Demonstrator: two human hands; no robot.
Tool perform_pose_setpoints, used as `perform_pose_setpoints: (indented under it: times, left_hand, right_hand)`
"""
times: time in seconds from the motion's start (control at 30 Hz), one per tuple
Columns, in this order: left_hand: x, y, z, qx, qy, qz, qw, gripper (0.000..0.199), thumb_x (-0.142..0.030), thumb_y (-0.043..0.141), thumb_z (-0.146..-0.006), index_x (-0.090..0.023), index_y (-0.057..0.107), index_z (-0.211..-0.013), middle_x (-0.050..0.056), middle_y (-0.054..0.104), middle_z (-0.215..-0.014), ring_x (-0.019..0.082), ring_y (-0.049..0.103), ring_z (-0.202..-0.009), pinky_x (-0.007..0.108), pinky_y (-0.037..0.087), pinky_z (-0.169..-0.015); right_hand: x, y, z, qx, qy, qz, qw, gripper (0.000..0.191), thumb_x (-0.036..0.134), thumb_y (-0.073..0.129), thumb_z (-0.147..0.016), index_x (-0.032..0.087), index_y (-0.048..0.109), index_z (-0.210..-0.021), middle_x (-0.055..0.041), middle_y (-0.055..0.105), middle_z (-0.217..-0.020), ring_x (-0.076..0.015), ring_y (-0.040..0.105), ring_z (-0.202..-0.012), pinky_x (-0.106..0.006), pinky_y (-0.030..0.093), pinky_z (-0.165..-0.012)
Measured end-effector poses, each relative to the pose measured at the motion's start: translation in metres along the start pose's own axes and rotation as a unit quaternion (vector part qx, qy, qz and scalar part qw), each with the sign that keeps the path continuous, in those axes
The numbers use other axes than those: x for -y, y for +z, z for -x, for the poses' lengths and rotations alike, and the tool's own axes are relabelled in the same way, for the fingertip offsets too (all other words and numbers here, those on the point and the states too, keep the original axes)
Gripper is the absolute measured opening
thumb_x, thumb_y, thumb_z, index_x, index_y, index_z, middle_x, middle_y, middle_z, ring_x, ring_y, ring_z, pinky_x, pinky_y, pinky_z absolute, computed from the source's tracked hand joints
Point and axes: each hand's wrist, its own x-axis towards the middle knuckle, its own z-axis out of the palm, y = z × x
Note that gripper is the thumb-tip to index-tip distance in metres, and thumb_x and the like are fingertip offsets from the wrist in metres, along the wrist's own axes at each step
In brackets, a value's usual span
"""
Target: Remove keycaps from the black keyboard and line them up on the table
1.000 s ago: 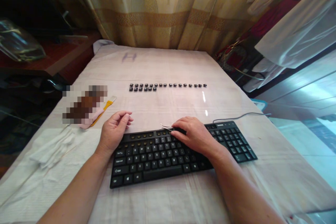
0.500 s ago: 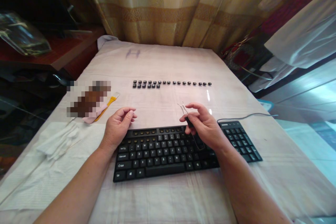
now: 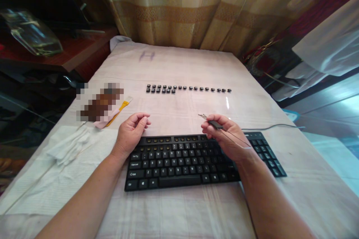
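A black keyboard (image 3: 179, 170) lies in front of me, with keycaps gone from its upper rows at the left. My right hand (image 3: 221, 130) is closed around a wire keycap puller (image 3: 215, 124) with a black middle and thin metal wires at both ends. It hovers above the right part of the keyboard, the wire tips pointing left. Near the keyboard's top left corner rests my left hand (image 3: 134, 130), its fingers curled in and the thumb against them; nothing shows between them. Two rows of loose black keycaps (image 3: 179, 87) stand on the cloth beyond the keyboard.
To the left lie a yellow-handled brush (image 3: 120, 109), a pixelated object (image 3: 101, 102) and crumpled white cloth (image 3: 70, 143). The keyboard cable (image 3: 269, 127) runs off to the right. A glass jar (image 3: 33, 35) stands on the side cabinet; a curtain (image 3: 179, 11) hangs behind the table.
My right hand has turned the keycap puller from roughly upright to lying nearly level, tips to the left. The left hand keeps its pose; the whole view has shifted slightly.
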Motion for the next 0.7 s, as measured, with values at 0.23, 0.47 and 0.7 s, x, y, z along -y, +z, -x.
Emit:
perform_pose_setpoints:
  times: [0.23, 0.47, 0.7]
  left_hand:
    - [0.000, 0.000, 0.000, 0.003, 0.003, -0.006, 1.000, 0.034, -0.045, 0.058, -0.081, -0.017, 0.067, -0.097, 0.002, 0.069, -0.075, 0.015, 0.063, -0.068, 0.026, 0.052, -0.064]
    - [0.000, 0.001, 0.000, 0.003, -0.001, -0.010, 1.000, 0.035, -0.046, 0.057, -0.080, -0.017, 0.067, -0.097, 0.002, 0.069, -0.076, 0.015, 0.063, -0.069, 0.025, 0.052, -0.063]
    - [0.001, 0.000, -0.001, 0.003, 0.007, -0.009, 1.000, 0.031, -0.043, 0.057, -0.081, -0.018, 0.067, -0.096, 0.002, 0.069, -0.075, 0.015, 0.063, -0.067, 0.025, 0.052, -0.062]
  right_hand:
    - [-0.004, 0.002, -0.001, -0.022, -0.038, 0.048, 0.998, 0.040, 0.058, 0.063, -0.079, 0.018, 0.070, -0.079, 0.0023, 0.053, -0.055, -0.0097, 0.047, -0.050, -0.024, 0.041, -0.051]
    - [0.000, 0.015, 0.002, 0.031, 0.001, 0.078, 0.996, 0.043, 0.060, 0.066, -0.073, 0.017, 0.070, -0.078, -0.0017, 0.064, -0.061, -0.0122, 0.056, -0.054, -0.025, 0.046, -0.052]
    - [0.000, 0.029, -0.001, 0.075, 0.027, 0.065, 0.995, 0.032, 0.045, 0.071, -0.074, 0.018, 0.064, -0.088, -0.0011, 0.068, -0.069, -0.0133, 0.063, -0.062, -0.027, 0.052, -0.061]
